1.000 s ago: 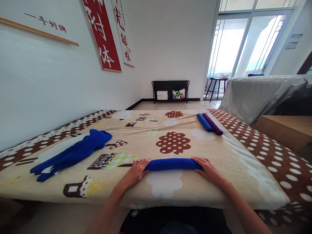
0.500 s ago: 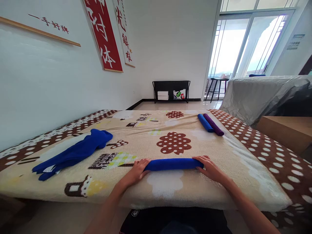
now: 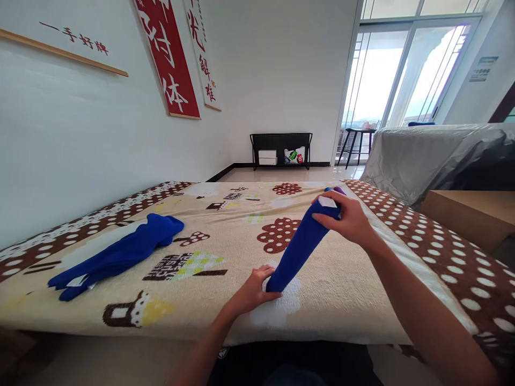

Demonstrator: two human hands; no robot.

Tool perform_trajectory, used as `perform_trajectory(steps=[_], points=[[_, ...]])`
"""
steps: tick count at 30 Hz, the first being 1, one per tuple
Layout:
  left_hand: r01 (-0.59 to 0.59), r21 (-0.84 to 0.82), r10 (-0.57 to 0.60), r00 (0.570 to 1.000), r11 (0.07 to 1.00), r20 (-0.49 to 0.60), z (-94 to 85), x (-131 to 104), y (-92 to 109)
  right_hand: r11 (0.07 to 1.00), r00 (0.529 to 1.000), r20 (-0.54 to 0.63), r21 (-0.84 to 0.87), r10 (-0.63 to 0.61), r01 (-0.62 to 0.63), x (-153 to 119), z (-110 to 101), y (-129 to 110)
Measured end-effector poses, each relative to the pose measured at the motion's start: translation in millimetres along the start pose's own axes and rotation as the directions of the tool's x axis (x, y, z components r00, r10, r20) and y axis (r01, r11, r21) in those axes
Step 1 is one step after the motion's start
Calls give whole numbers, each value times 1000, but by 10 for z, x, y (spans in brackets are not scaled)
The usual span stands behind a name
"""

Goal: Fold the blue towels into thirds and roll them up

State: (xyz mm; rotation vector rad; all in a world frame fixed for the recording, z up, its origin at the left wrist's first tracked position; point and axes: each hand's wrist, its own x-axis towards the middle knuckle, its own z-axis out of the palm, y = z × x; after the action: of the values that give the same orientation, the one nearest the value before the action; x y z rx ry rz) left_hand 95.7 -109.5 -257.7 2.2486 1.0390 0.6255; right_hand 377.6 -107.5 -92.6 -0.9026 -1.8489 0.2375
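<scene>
Blue roll [image 3: 301, 244] is up at a slant over the near part of the blanket [image 3: 346, 284], right between the two hands. Its long way runs from the left hand [image 3: 257, 287], low and near the front edge, up to the right hand [image 3: 349, 217], which is higher, farther out and more to the right. So from the left hand the roll goes up and to the right. Each hand is touching it, so neither is nearer. The left hand has its thumb and fingers around the low end, and the right hand pinches the high end, where a white tag [image 3: 328, 202] shows. I can't tell if the low end rests on the blanket. Half a second ago, the roll lay flat from side to side, with a hand at each end. Now its right end has gone up, and the left hand has slid a little to the right. The right hand now hides most of the light blue roll [image 3: 329, 189] and the purple roll [image 3: 339, 190] at the far side.
</scene>
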Motion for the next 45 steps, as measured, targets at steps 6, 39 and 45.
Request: perform_trajectory(steps=[6, 39, 45], points=[[74, -201, -85, 995, 977, -47, 460, 144, 229, 979, 985, 154, -173, -84, 110, 348, 6, -497], [53, -166, -61, 997, 985, -42, 596, 246, 244, 914, 949, 303, -355, -88, 198, 393, -40, -605], [27, -194, -32, 999, 981, -26, 567, 267, 225, 917, 943, 331, -363, -37, 164, 472, -186, -534]])
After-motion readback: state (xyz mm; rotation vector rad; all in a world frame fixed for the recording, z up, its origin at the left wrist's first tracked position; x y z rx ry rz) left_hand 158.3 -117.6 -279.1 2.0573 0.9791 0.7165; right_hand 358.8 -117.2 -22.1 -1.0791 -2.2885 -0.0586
